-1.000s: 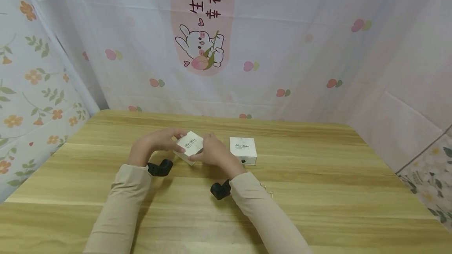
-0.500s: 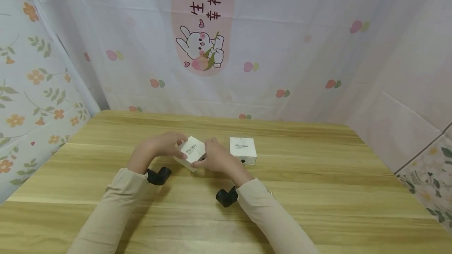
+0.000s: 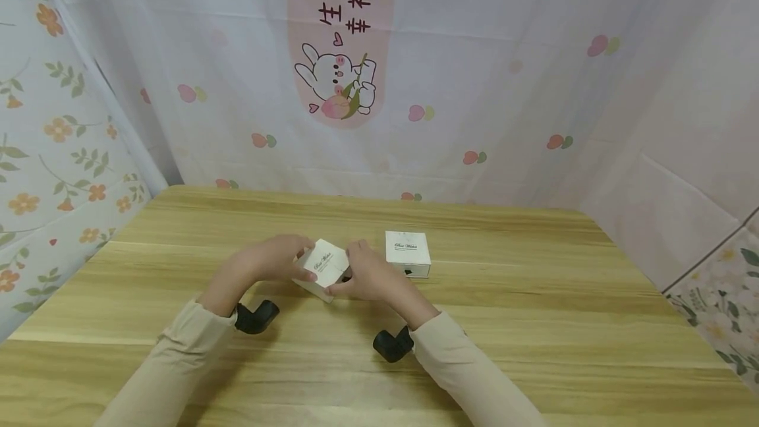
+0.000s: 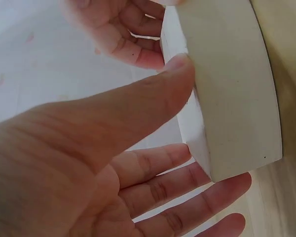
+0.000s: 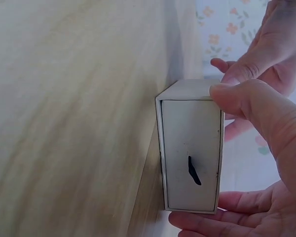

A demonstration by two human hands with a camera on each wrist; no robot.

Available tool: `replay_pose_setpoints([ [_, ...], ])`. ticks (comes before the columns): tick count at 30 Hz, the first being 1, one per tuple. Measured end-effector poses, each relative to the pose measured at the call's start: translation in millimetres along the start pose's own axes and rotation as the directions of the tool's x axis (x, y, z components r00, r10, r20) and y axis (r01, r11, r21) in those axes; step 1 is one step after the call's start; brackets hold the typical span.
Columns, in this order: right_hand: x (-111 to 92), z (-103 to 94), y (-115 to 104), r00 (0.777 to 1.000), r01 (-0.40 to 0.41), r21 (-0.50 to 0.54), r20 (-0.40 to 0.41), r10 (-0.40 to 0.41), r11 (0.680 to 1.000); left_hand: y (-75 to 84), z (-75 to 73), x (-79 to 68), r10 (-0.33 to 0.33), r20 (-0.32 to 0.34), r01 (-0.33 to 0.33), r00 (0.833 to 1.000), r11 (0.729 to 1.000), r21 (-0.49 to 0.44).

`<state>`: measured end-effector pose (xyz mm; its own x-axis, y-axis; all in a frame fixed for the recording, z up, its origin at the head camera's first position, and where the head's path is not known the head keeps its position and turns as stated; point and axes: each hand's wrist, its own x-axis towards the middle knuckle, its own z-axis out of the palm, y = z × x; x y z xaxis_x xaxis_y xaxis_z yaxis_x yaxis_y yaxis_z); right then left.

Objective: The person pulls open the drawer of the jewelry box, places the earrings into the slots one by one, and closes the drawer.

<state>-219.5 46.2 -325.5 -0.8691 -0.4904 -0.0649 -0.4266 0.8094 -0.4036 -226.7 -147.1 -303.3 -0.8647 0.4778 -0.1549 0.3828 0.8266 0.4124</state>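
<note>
A small white drawer box (image 3: 323,261) with dark script on its lid sits between both hands, turned at an angle over the table. My left hand (image 3: 269,261) holds its left end, thumb on the near edge and fingers round the far side. At the right end, my right hand (image 3: 375,274) grips it between thumb and fingers. In the right wrist view the drawer front (image 5: 192,138) is flush with the sleeve, and a black ribbon pull (image 5: 193,171) hangs from it. Whether the box touches the table cannot be told.
A second white drawer box (image 3: 408,248) with the same script stands just right of my right hand, its black pull facing me. The wooden table (image 3: 522,321) reaches back to a printed curtain (image 3: 474,84). Black wrist cameras (image 3: 257,317) sit at both cuffs.
Both hands have drawn the held box a little toward me and slightly right. Small gold-coloured bits beside my right sleeve are now covered by it. The second box has stayed put.
</note>
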Motion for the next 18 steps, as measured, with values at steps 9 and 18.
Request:
replay_pose_setpoints([
  [9, -15.5, 1.3, 6.1, 1.000, 0.026, 0.029, 0.000, -0.026, 0.999, 8.0, 7.8, -12.4, 0.029, 0.007, -0.029, 1.000, 1.000, 0.003],
  [18, -26.2, 0.0, 12.9, 0.994, 0.106, 0.124, 0.015, -0.108, 0.987, 15.9, 11.5, -21.3, 0.063, 0.006, -0.063, 0.998, 0.998, 0.024],
])
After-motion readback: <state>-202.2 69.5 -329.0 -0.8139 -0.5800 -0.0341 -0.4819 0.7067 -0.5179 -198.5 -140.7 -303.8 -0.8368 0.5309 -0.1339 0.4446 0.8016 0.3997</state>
